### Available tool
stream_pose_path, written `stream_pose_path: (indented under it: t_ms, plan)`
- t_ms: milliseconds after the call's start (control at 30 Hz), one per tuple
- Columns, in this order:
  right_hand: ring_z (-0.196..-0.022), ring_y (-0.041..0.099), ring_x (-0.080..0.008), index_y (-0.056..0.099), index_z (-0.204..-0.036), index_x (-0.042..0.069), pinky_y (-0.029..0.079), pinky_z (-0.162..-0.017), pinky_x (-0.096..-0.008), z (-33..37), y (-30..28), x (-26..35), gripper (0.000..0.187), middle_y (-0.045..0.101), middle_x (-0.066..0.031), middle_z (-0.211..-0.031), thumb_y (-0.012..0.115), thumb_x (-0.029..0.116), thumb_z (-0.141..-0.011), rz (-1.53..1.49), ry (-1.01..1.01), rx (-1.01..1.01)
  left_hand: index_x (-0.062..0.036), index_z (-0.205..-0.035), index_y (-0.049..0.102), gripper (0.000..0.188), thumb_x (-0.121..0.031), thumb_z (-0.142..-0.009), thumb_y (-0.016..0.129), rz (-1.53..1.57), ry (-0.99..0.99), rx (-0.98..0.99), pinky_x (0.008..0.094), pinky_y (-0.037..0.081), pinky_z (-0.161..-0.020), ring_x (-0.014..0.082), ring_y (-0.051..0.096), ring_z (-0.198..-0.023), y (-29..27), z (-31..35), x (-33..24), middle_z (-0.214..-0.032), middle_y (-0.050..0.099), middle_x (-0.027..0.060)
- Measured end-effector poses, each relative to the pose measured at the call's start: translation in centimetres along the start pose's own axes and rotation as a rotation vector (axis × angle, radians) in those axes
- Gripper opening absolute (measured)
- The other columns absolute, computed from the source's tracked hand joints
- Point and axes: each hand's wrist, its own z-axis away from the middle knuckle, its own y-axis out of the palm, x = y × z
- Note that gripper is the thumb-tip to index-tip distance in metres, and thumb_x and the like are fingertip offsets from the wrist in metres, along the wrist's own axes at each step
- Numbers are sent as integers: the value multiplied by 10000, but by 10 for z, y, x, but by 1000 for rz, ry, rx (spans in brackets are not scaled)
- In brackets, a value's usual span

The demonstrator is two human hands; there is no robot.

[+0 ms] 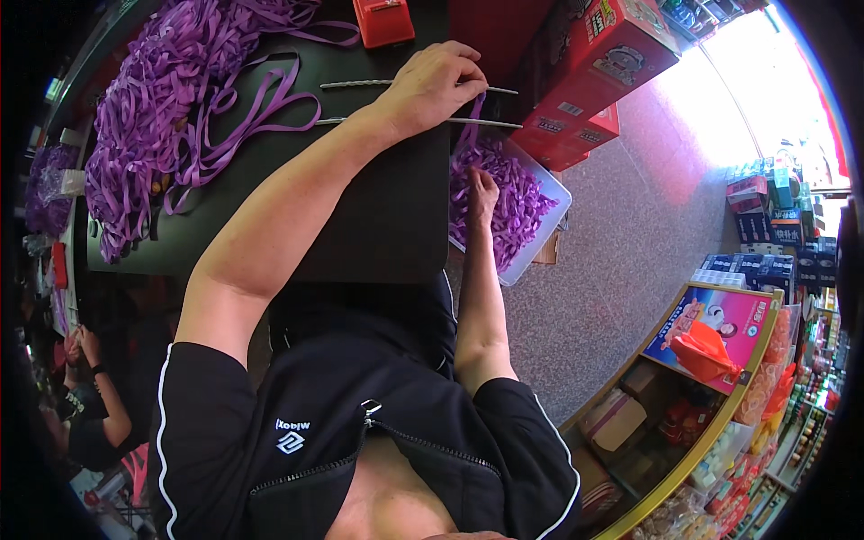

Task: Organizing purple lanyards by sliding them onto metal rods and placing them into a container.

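My left hand (432,87) reaches over the right edge of the dark table, its fingers pinched on a purple ribbon (472,128). That ribbon hangs down between two thin metal rods (360,85), which stick out past the table's edge. Lower down, my right hand (483,192) is closed over a pale plastic bin (551,225); what its fingers grip is hidden. Loose purple ribbon (515,211) fills the bin. A large tangled heap of purple ribbon (148,117) covers the table's left side, with long loops trailing toward my left forearm.
A red box-shaped object (384,22) rests at the table's (378,216) far side. Red cartons (598,67) are stacked beyond the bin. At the lower right stands a yellow-edged display case (711,337) near packed shelves. Another person's arm (110,400) shows at the left.
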Motion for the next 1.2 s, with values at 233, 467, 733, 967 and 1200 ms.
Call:
stream_pose_path:
  t_ms: [233,467,733,967,1200]
  plan:
    - [-500,377,-16,643,-900,41,282,-457,-174,-14,12,26,163,483,73,-635,624,202,-888,-760,140,-93,-24,-917,680,210,-210,-851,607,-14,10,4,335,428,-900,284,557,-1061,-2,-1,-1,-1205,563,126]
    - [-551,426,-30,630,-951,31,320,-488,-173,-12,17,21,165,523,60,-670,656,157,-848,-367,84,-7,-11,-920,675,218,-206,-851,608,-5,-4,2,317,436,-884,264,568,-1049,-1,0,0,-1216,561,124]
    - [-659,575,-108,677,-861,6,452,-631,-244,-18,21,-22,180,644,-19,-728,690,164,-776,136,-9,-154,-11,-943,670,224,-209,-858,607,-14,-7,17,307,446,-863,256,580,-1031,-1,-1,0,-1220,560,117]
    - [-678,594,-125,671,-845,9,471,-663,-261,-10,36,-40,175,657,-47,-741,705,160,-764,168,16,-109,-18,-958,668,233,-223,-866,604,-47,1,10,300,447,-858,245,589,-1021,0,-1,-1,-1225,559,110]
    - [-738,651,-226,583,-890,31,487,-669,-319,13,37,-27,211,656,-112,-782,690,191,-804,241,-142,-56,-27,-964,670,246,-243,-864,607,-31,-43,8,301,447,-859,241,590,-1020,0,0,-1,-1233,558,100]
